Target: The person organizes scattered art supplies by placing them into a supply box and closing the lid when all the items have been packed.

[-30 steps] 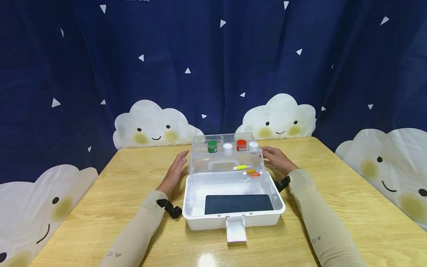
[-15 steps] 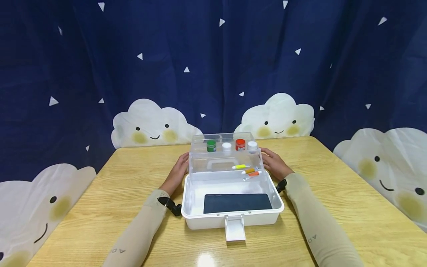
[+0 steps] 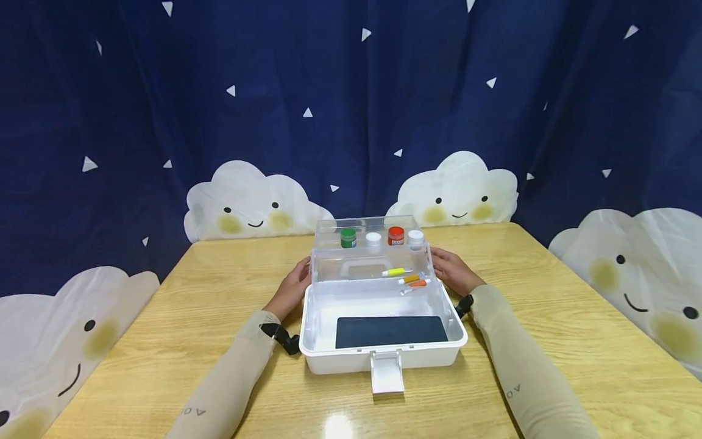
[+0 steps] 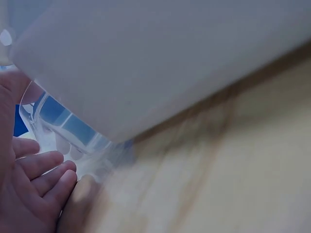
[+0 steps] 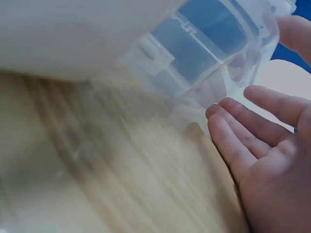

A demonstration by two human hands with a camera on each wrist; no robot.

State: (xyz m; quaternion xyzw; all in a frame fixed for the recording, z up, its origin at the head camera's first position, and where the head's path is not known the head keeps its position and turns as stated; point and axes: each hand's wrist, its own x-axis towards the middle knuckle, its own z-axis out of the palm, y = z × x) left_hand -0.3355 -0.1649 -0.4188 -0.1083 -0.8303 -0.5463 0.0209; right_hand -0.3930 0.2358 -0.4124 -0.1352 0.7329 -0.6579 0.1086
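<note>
A white plastic box [image 3: 336,364] stands on the table with its clear lid [image 3: 334,268] raised at the back and its front latch [image 3: 387,373] hanging down. A dark flat rectangle [image 3: 390,332] lies inside. My left hand [image 3: 290,289] is at the lid's left side, fingertips right at its edge; in the left wrist view its fingers are nearly straight. Opposite, my right hand [image 3: 454,273] is at the lid's right side, fingers extended and thumb apart in the right wrist view. A green-capped jar [image 3: 348,238], a red jar [image 3: 396,236] and two white-capped jars [image 3: 373,239] show in the lid's upper part.
Yellow [image 3: 393,272], orange [image 3: 409,278] and red-orange small tubes [image 3: 419,283] show at the lid's lower right. The wooden table [image 3: 219,286] ends at a dark blue curtain [image 3: 340,91] with white clouds [image 3: 252,201]. Black wrist cameras [image 3: 281,337] sit on both wrists.
My left hand has moved in from the left to the lid's side, its fingers closer together. My right hand has shifted slightly along the lid's right side. The box stays put.
</note>
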